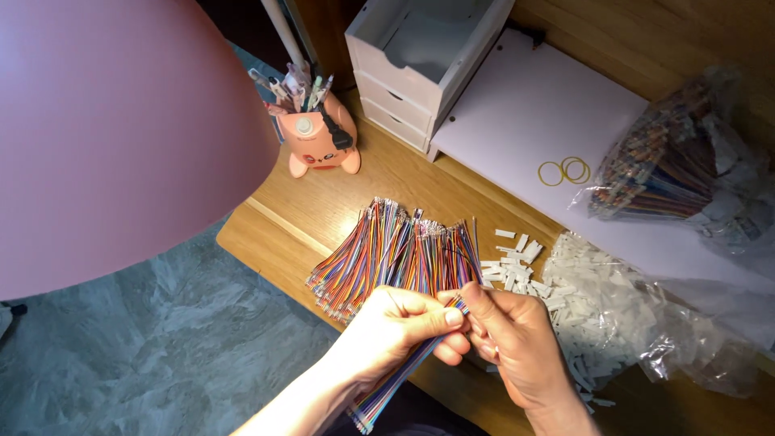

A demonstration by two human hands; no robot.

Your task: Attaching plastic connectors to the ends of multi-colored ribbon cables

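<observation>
Home desk, wood top [339, 202], pink pen holder [319, 141], white drawers [420, 56]

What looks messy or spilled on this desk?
Small white connector pieces lie scattered loose on the wood beside their clear plastic bag, near the pile of coloured wires. Nothing looks broken.

Big pink rounded lampshade [121, 137] cut off at nine and twelve o'clock and hiding the worktop's [339, 202] near corner, clear plastic bag of multicoloured wire bundles [686, 161] cropped at three o'clock, tip of the striped ribbon wire [387, 391] buried between both hands, white connector details too small to tell
</observation>
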